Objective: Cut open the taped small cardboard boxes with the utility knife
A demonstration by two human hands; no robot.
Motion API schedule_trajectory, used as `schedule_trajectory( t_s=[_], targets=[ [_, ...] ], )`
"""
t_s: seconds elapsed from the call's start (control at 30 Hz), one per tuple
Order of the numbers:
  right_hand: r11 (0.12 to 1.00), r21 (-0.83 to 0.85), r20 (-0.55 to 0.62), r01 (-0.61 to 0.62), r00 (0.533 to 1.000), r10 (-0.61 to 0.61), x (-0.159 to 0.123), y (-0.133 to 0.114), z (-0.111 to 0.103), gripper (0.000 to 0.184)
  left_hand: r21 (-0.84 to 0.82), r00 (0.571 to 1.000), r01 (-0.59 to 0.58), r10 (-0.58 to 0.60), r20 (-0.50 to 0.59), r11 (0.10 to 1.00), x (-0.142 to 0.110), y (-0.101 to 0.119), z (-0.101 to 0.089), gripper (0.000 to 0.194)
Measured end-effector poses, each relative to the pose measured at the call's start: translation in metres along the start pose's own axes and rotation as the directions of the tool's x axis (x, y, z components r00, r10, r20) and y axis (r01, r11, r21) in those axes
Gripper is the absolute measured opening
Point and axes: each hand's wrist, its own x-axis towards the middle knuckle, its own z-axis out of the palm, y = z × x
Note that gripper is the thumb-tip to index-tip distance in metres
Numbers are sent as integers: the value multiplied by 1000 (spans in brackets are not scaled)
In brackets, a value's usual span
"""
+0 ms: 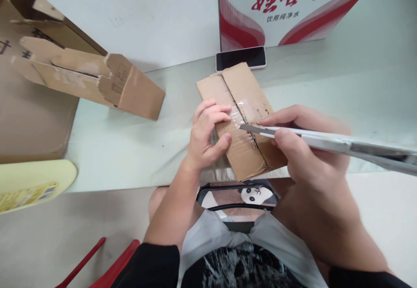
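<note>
A small brown cardboard box (241, 157) sits near the table's front edge, its top flaps meeting along a dark seam with clear tape across the middle. My left hand (210, 134) rests on the box's left side, fingers on the top and thumb apart lower down, steadying it. In my right hand (306, 144) is a utility knife (329, 142), gripped between thumb and fingers. Its blade is out and the tip points left, over or touching the taped seam; which of the two I cannot tell.
Behind the box, a phone (241, 58) lies against a white-and-red water carton (293, 10). An open brown box (140, 88) stands at the left, with a larger carton (32, 118) beyond it. A yellow container (35, 183) is at the left edge.
</note>
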Motion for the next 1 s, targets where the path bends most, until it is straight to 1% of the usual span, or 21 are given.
schedule_trajectory(
  t_s=[0.13,0.27,0.43,0.83,1.0],
  targets=[
    [1000,-4,-2,-4,1000,4,0,0,0,17,11,1000,-4,4,-2,1000,1,0,0,29],
    [1000,-21,1,-4,1000,4,0,-1,-1,17,-17,1000,-22,22,-22,1000,1,0,0,27],
    [1000,-10,0,-2,1000,2,0,-2,-1,18,8,1000,-8,8,-12,1000,1,0,1,30],
    [1000,-3,6,-7,1000,7,0,0,0,16,-33,999,-21,20,-43,999,1,0,1,26],
    [1000,2,9,25,1000,-25,0,2,-1,16,-47,998,-33,30,-58,998,2,1,2,25]
  ],
)
